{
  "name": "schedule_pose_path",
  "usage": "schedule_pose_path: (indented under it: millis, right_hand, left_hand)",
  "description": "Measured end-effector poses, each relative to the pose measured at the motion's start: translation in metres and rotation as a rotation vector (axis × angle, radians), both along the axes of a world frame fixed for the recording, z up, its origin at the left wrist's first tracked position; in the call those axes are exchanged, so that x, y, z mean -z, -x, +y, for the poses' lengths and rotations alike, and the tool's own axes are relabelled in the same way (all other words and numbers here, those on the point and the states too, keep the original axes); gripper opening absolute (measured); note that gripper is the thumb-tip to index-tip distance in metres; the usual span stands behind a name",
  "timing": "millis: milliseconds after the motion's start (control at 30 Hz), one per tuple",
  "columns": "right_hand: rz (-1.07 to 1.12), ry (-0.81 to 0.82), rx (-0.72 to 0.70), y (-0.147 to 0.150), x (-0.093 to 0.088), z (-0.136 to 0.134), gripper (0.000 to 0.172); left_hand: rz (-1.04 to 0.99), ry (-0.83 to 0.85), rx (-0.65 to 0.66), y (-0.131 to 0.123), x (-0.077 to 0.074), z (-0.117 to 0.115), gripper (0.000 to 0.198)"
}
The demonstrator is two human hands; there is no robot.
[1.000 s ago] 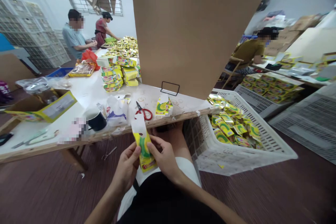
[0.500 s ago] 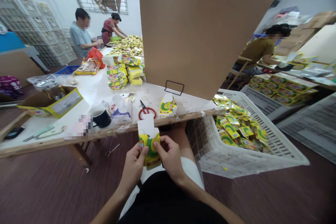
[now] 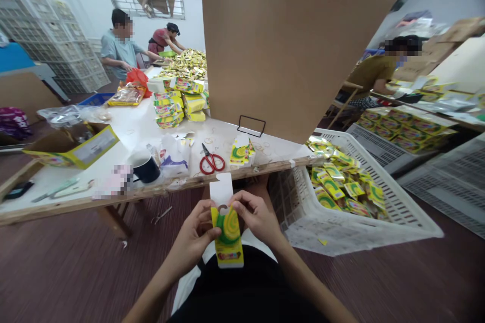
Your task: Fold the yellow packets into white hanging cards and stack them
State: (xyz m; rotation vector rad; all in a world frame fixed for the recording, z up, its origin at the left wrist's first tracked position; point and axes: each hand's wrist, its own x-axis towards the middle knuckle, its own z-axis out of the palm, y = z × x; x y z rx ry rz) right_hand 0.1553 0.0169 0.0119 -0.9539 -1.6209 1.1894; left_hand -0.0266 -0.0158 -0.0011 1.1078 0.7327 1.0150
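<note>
A: State of hands?
B: Left hand (image 3: pixel 197 232) pinches the left side of a tall, narrow yellow-and-green cardboard carton (image 3: pixel 229 236) with a swirl print, thumb on the front face. Right hand (image 3: pixel 257 216) pinches its upper right corner between thumb and forefinger.

A: Carton position?
B: Between both hands, above the lap. White card flap (image 3: pixel 220 189) raised at the far end. Contents, if any: cannot tell.

A: Ahead of the hands?
B: White-topped wooden table (image 3: pixel 121 133), bearing red-handled metal scissors (image 3: pixel 212 162); right of these, a small group of yellow-and-green printed cartons (image 3: pixel 240 152). Dark blue mug (image 3: pixel 149 170) ahead and left of the left hand. Large brown cardboard sheet (image 3: pixel 295 50) upright farther off.

A: Right of the right hand?
B: White slatted plastic crate (image 3: pixel 314 229), holding many glossy yellow-and-green packets (image 3: pixel 343 181).
</note>
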Motion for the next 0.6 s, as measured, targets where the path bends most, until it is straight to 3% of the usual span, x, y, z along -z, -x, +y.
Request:
schedule_pose_path:
  millis: [167,267,367,533,600]
  right_hand:
    - [0.106,-0.033,0.079,0.0034,0.003,-0.0006,0.02]
    - [0.053,-0.108,0.094,0.0021,0.003,-0.0007,0.025]
    - [-0.053,-0.207,0.085,-0.002,0.0004,0.0002,0.035]
    - [-0.133,0.082,0.004,0.0012,0.0025,-0.0008,0.036]
    - [-0.157,0.103,0.029,0.0061,0.0062,-0.0019,0.035]
  left_hand:
    - [-0.012,0.044,0.043,-0.0024,-0.0026,-0.0007,0.07]
    - [0.013,0.017,0.052,-0.0002,-0.0016,0.0016,0.051]
    - [0.09,-0.004,-0.063,0.0016,0.0011,0.0036,0.044]
    - [0.147,0.018,-0.133,0.0,0.0033,0.0025,0.049]
    - [0.128,0.023,-0.115,-0.0019,0.0035,0.0017,0.05]
